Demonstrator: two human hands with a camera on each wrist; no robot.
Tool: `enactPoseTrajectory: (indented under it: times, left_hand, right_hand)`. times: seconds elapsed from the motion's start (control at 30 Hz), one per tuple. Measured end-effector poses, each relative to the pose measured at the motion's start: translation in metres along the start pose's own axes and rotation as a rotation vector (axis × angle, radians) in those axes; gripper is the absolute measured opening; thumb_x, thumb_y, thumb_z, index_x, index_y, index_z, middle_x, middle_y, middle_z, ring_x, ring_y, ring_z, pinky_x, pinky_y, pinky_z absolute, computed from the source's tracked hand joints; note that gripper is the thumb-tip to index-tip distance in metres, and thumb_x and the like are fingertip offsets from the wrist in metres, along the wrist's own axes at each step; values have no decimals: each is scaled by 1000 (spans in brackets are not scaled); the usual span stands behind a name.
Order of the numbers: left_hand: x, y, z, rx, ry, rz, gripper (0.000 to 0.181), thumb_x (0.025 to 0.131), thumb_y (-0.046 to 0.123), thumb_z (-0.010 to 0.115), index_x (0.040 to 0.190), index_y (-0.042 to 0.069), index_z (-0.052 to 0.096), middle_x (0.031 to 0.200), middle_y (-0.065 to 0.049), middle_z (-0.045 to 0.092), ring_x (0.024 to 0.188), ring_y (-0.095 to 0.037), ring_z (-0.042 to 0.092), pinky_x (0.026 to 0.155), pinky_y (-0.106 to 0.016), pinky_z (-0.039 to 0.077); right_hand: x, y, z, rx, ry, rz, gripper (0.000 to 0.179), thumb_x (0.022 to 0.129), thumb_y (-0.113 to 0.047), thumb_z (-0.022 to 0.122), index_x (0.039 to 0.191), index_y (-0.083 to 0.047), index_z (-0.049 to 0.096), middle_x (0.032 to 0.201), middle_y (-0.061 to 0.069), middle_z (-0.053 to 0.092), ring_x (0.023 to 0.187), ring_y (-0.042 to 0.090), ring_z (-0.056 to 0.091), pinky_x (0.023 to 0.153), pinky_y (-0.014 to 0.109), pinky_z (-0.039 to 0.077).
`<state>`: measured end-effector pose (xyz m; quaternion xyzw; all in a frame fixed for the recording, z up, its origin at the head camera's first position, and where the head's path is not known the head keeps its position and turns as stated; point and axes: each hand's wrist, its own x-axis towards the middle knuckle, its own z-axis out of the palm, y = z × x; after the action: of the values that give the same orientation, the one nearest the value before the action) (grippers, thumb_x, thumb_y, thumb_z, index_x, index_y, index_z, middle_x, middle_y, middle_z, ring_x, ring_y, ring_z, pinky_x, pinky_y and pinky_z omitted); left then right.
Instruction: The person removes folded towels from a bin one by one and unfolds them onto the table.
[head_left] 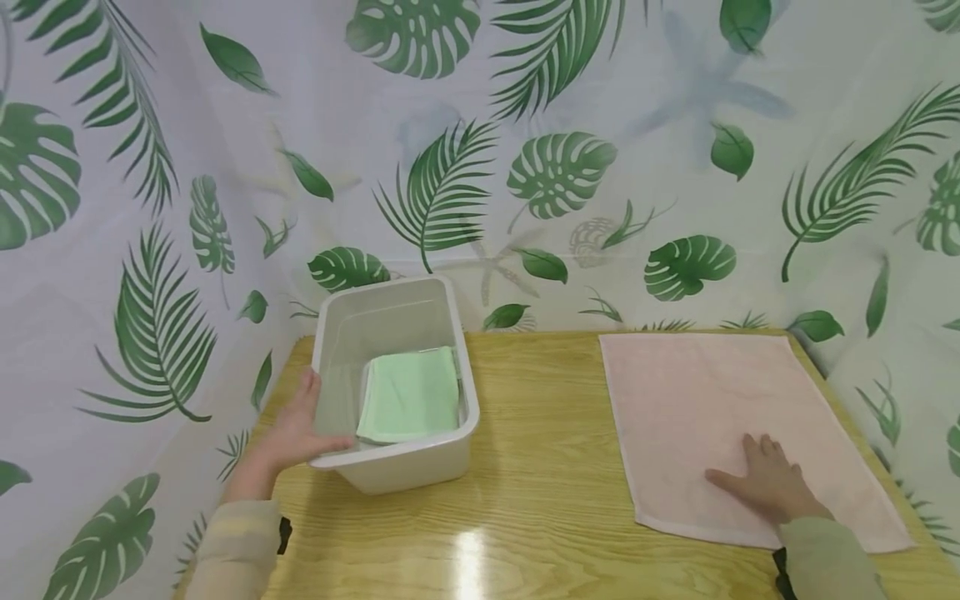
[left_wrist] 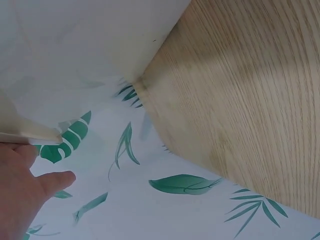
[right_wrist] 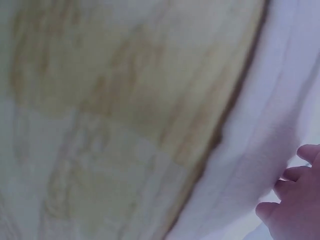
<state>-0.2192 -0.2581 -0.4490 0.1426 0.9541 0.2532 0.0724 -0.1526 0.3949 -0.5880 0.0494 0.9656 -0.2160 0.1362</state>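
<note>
A white plastic bin (head_left: 397, 468) stands on the left part of the wooden table (head_left: 547, 492), with a folded light green towel (head_left: 411, 392) lying inside it. My left hand (head_left: 292, 429) grips the bin's near left corner, thumb over the front rim and fingers along the left side. In the left wrist view, some fingers of that hand (left_wrist: 25, 185) tuck under the rim (left_wrist: 30, 135). On the right, a pale pink towel (head_left: 697, 400) is spread flat. My right hand (head_left: 772, 483) rests on its near right part, fingers apart.
A white cloth backdrop (head_left: 555, 275) printed with green leaves rises behind the table and along both sides. The pink towel's right side lies along the table's right edge. Bare wood shows between the bin and the pink towel.
</note>
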Motion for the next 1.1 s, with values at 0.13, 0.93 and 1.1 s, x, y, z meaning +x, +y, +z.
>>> enactPoseTrajectory:
  times: [0.13,0.93,1.1]
  left_hand:
    - [-1,7,5,23,5,41,119,63,55,70,138,-7,3,144,-21,-10,128,-43,4,96,-60,17]
    - [-1,64,39,58,22,204,117,60,60,69,135,-12,15,142,-27,-4,130,-38,1,100,-51,15]
    - [2,77,46,77,18,237,118,60,61,68,136,-11,15,143,-26,-4,131,-36,-1,101,-50,15]
  right_hand:
    - [0,-1,-2,-10,19,-20,109,76,-66,46,127,24,12,124,49,8,115,59,3,85,71,4]
    - [0,-82,-44,-63,246,-177,98,78,-59,52,130,19,21,128,43,19,119,53,15,92,65,9]
    - [-5,-102,-54,-71,297,-232,95,78,-56,55,130,17,24,128,42,23,117,53,19,92,65,10]
